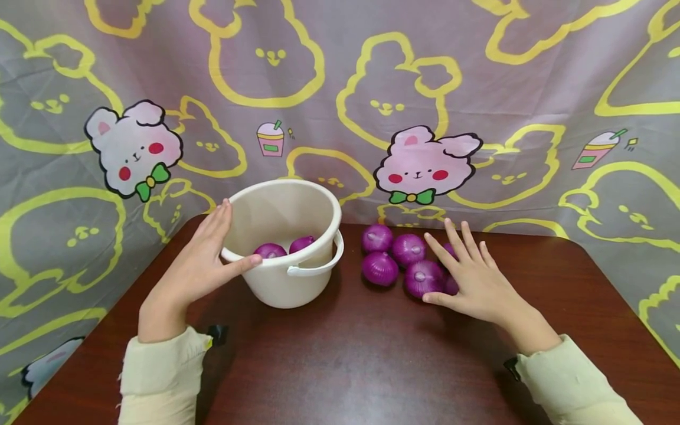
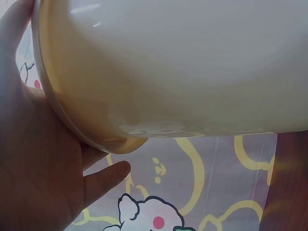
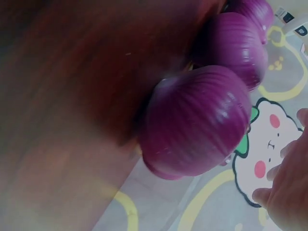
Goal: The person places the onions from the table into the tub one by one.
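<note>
A cream bucket (image 1: 287,283) with a white handle (image 1: 319,268) stands left of centre, two purple onions (image 1: 270,251) visible inside it. My left hand (image 1: 199,265) rests against the left side of its rim, thumb at the front edge and fingers straight along the side. In the left wrist view, the palm lies close along the bucket's rim (image 2: 60,108). Several more onions (image 1: 409,250) sit clustered on the table right of the bucket. Over the right end of that cluster my right hand (image 1: 475,280) is spread, partly hiding some onions. The right wrist view has a large onion (image 3: 197,120) close up.
Everything stands on a dark brown wooden table (image 1: 329,366) with rounded back corners. Right behind it hangs a grey curtain (image 1: 308,130) printed with yellow outlines and cartoon rabbits.
</note>
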Demonstrator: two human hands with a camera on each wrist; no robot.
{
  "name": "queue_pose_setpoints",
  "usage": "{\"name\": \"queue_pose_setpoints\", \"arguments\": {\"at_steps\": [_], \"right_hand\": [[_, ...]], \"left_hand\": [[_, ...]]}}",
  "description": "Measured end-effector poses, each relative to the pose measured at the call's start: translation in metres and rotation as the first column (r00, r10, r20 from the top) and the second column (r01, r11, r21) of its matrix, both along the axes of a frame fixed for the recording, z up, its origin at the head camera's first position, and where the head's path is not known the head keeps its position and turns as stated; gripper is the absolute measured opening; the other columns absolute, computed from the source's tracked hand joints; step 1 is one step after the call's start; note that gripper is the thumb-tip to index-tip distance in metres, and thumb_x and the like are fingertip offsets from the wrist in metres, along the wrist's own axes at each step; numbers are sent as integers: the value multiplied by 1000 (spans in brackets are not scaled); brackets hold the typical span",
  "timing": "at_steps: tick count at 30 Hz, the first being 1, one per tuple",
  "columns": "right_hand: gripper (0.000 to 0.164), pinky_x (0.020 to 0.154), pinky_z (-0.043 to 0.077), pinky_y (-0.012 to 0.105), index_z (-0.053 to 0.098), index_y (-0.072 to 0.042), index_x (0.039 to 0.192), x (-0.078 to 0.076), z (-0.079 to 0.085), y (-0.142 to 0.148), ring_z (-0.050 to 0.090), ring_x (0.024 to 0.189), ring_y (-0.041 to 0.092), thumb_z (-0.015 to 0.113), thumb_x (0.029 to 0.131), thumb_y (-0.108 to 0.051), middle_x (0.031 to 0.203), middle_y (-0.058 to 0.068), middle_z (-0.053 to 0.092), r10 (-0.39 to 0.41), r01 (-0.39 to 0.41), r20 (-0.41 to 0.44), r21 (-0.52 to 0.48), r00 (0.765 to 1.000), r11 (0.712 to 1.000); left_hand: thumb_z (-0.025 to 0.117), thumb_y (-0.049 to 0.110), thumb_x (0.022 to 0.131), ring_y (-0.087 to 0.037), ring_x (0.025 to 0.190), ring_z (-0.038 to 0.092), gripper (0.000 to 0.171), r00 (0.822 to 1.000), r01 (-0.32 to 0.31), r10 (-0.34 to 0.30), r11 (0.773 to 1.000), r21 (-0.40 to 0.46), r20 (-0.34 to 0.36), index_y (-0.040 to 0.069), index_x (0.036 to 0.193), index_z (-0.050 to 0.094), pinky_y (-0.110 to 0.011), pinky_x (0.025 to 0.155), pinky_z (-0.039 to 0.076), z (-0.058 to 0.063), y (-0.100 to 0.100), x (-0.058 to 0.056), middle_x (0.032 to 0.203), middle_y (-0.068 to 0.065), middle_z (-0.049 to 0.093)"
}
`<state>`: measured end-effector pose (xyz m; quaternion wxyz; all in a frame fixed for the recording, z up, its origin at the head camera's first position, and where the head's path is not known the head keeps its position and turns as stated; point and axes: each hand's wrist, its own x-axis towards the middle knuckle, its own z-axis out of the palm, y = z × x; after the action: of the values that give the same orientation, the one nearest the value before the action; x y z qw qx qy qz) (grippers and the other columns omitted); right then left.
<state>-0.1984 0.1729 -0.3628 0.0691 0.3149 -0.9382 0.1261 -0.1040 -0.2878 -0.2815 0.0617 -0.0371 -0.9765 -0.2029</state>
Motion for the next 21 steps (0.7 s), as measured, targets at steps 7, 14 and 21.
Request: {"name": "queue_pose_setpoints", "arguments": {"at_steps": [7, 14, 21], "right_hand": [[104, 115, 10, 74, 11, -30, 161, -2, -8, 9, -14, 154, 40, 68, 81, -66, 168, 6, -15, -7, 8, 15, -16, 1000, 1000], [104, 114, 9, 75, 10, -28, 161, -2, -12, 15, -13, 154, 40, 68, 83, -64, 168, 6, -15, -17, 18, 43, -31, 999, 999], [106, 113, 12, 77, 15, -27, 161, -3, -13, 19, -8, 153, 44, 70, 80, -65, 169, 11, -5, -24, 26, 75, -18, 997, 999]], "left_hand": [[63, 63, 86, -36, 156, -2, 112, 1000, -3, 3, 1000, 5, 2, 11, 159, -4, -71, 115, 19, 1, 0, 0, 168, -3, -7], [63, 63, 86, -35, 156, -1, 111, 1000, -1, 1, 1000, 13, 0, 12, 159, -4, -71, 115, 19, 0, 1, -1, 168, -1, -7], [62, 63, 86, -35, 156, -1, 111, 1000, -5, 5, 1000, 9, -2, 11, 160, -3, -72, 115, 19, 0, 0, -2, 168, -3, -7]]}}
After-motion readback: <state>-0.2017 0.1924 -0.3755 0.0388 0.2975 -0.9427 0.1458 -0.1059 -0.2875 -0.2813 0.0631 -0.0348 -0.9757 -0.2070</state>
